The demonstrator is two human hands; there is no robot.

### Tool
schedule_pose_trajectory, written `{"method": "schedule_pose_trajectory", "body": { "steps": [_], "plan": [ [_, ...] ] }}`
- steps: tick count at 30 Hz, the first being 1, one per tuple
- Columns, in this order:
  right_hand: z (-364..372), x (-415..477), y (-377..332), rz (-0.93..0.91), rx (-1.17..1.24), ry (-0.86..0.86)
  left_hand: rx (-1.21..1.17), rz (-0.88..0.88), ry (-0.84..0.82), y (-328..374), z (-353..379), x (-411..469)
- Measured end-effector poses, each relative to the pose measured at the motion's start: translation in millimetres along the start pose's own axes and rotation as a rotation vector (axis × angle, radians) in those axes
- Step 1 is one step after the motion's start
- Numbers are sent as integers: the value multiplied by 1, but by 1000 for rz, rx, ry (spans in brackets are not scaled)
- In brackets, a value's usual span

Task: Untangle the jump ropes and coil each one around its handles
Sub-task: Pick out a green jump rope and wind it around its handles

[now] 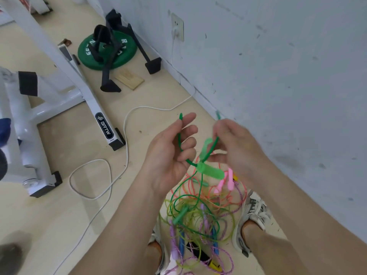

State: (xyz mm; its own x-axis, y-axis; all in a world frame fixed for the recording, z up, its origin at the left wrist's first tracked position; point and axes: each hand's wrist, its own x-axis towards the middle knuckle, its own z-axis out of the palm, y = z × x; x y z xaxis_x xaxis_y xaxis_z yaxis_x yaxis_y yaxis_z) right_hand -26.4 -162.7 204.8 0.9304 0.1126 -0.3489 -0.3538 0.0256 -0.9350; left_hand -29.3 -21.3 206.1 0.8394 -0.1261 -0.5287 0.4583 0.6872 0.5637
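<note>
My left hand [172, 153] is held palm up, its fingers curled round a green jump rope cord [179, 141] that pokes out above the fingertips. My right hand [234, 147] pinches the same cord a little to the right. Between the hands the cord sags, and a translucent green handle [211, 171] dangles there, blurred. Below on the floor lies a tangled heap of ropes [200, 217] in green, yellow, orange, pink and purple, with pink handles [225, 182], a green handle [180, 214], a purple handle [173, 243] and blue handles [215, 241] among them.
My two feet in light shoes [251, 215] flank the heap. A white cable [111, 175] snakes over the beige floor to a wall socket [177, 26]. A white machine frame [65, 76], a green weight plate [107, 49] under a black stand and a wooden block [130, 79] lie beyond.
</note>
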Motion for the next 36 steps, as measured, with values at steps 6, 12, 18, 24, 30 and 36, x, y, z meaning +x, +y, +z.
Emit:
{"method": "schedule_pose_trajectory", "body": {
  "steps": [6,12,18,24,30,36],
  "plan": [
    [10,-2,14,-212,-626,-190,501,94,115,-7,-1,1],
    [13,-7,15,-34,-526,-395,379,281,163,1,-4,0],
    [8,-12,17,24,-753,-639,3,323,245,31,-22,8],
    [10,-7,16,143,-286,-310,20,266,225,28,-23,8],
    [15,-5,23,-17,-928,-286,431,2,-24,11,-11,0],
    [11,-6,21,63,-592,-418,115,-22,-35,11,-9,3]
  ]
}}
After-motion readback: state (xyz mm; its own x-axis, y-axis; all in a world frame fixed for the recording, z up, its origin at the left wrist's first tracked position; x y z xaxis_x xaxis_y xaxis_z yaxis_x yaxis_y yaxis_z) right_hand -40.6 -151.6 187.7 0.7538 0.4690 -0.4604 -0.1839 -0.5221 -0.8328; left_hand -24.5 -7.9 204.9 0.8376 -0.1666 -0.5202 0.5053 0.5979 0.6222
